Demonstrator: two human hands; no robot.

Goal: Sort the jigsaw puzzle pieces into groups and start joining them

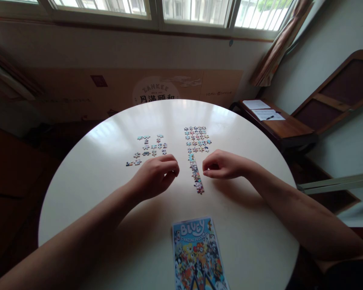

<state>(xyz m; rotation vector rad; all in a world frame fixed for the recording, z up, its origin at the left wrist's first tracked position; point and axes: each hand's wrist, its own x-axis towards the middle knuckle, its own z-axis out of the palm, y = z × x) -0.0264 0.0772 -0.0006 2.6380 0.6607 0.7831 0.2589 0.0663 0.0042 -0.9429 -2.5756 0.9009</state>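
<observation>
My left hand (157, 175) hovers over the white table left of the centre, its thumb and fingertips pinched; whatever may be between them is too small to make out. On the other side of a joined strip of puzzle pieces (196, 173), my right hand (222, 165) is curled with thumb and fingertips close together, and its contents are hidden. Rows of loose puzzle pieces (196, 139) lie beyond the strip. Scattered pieces (153, 147) sit beyond my left hand. Nearest to me is a colourful picture sheet (196, 253) reading BLUEY.
The round white table (87, 181) fills the middle of the view. At the right stand a wooden side table (296, 127) with papers (268, 114) and a pen on it. A large printed cardboard panel (109, 90) stands behind the table, under the windows.
</observation>
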